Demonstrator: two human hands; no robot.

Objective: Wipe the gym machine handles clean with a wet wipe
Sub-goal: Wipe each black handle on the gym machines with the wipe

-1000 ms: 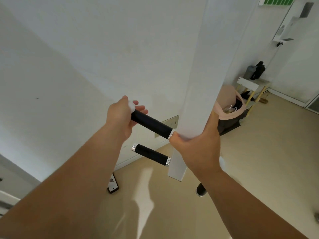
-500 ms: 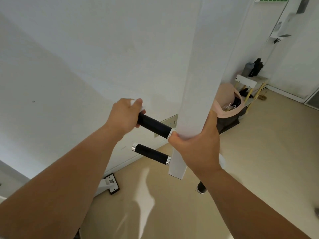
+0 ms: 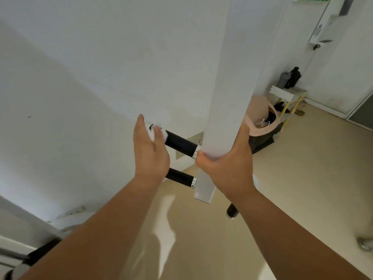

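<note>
A white upright post of the gym machine carries two black foam handles on its left side. My left hand is at the outer tip of the upper handle. Its thumb pins a white wet wipe against the palm and the handle's end, while the fingers point up. The lower handle is bare, its outer end hidden behind my left hand. My right hand grips the post just right of the upper handle's metal collar. A third black handle pokes out below my right wrist.
A white wall stands close behind the handles, with a socket plate low on it. A dark bin with a pink liner and a small white stool holding bottles stand at the right. Machine base parts lie at the lower left on the beige floor.
My left hand has slid outward along the upper handle to its tip and loosened from a full wrap, fingers now pointing up. My right hand has stayed on the post.
</note>
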